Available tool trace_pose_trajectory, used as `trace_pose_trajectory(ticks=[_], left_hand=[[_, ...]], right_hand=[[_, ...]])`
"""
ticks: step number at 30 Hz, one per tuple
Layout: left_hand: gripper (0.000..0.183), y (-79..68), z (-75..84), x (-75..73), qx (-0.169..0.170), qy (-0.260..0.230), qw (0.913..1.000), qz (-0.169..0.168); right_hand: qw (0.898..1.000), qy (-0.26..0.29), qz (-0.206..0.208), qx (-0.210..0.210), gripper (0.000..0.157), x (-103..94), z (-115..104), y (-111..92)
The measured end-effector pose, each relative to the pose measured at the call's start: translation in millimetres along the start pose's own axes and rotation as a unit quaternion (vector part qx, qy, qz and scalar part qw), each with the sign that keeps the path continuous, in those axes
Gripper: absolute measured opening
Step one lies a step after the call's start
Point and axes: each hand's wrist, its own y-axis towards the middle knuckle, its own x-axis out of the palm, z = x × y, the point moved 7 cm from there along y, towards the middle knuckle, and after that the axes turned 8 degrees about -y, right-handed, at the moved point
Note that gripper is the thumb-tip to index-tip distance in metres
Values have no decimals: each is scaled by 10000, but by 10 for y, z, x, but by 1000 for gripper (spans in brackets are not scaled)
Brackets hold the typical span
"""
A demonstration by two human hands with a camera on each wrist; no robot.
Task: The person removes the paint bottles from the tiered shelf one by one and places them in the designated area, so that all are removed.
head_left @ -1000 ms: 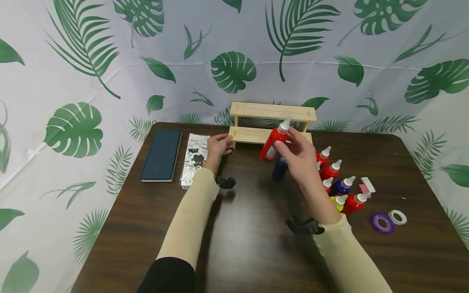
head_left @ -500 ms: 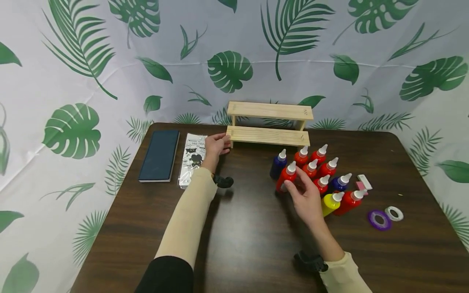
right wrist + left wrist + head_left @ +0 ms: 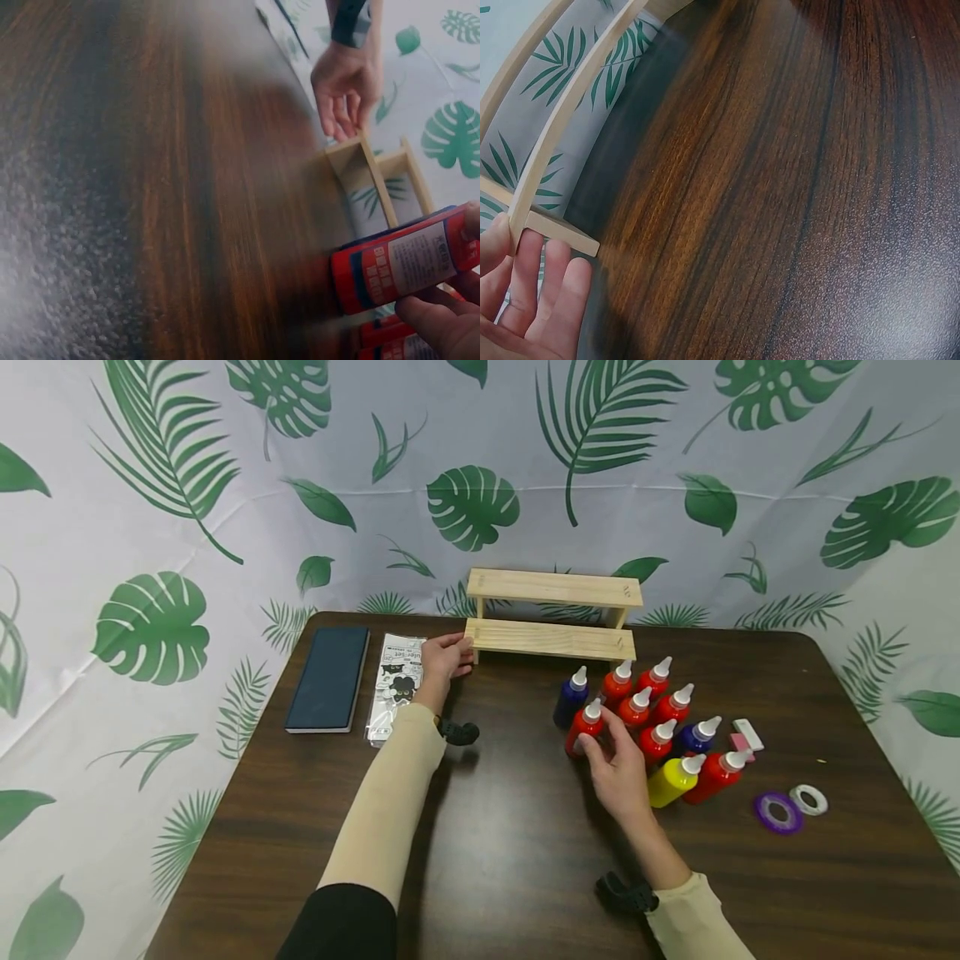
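A two-tier wooden shelf (image 3: 551, 639) stands at the back of the table. My left hand (image 3: 444, 660) pinches its lower board's left end, thumb above and fingers beneath in the left wrist view. In front of the shelf's right side, my right hand (image 3: 618, 768) grips a red squeeze bottle (image 3: 583, 727) with a white nozzle cap. That bottle is upright at table level, beside a dark blue bottle (image 3: 571, 703). Its printed label faces the right wrist camera, where the bottle (image 3: 405, 262) appears sideways. Behind and right of it stand several red bottles, a yellow bottle (image 3: 673, 782) and another blue bottle (image 3: 693, 739).
A dark blue notebook (image 3: 327, 681) and a packaged ruler set (image 3: 393, 685) lie left of the shelf. Right of the bottles are a white and pink eraser-like block (image 3: 747, 734), a purple tape roll (image 3: 778, 813) and a white tape roll (image 3: 809, 799). A leaf-print cloth hangs behind.
The red bottle in my right hand has come down from in front of the shelf to the table, beside the blue bottle. My left hand keeps its hold on the shelf.
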Motion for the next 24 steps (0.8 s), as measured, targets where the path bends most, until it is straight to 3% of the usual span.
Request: trace_pose_trajectory(ticks=[9,19,24], left_hand=[[26,23,-3,9,71,-37,10000,37],[23,5,-12,5,937,-283,9950,198],[25,4,-44,-44,1132,-154,9931,267]], right_hand=[[9996,-210,-113,117,51,27,32,8],[9981,-392,-352,310,61,41,48,15],[9966,-625,-529,40,67,-8,-102,18]])
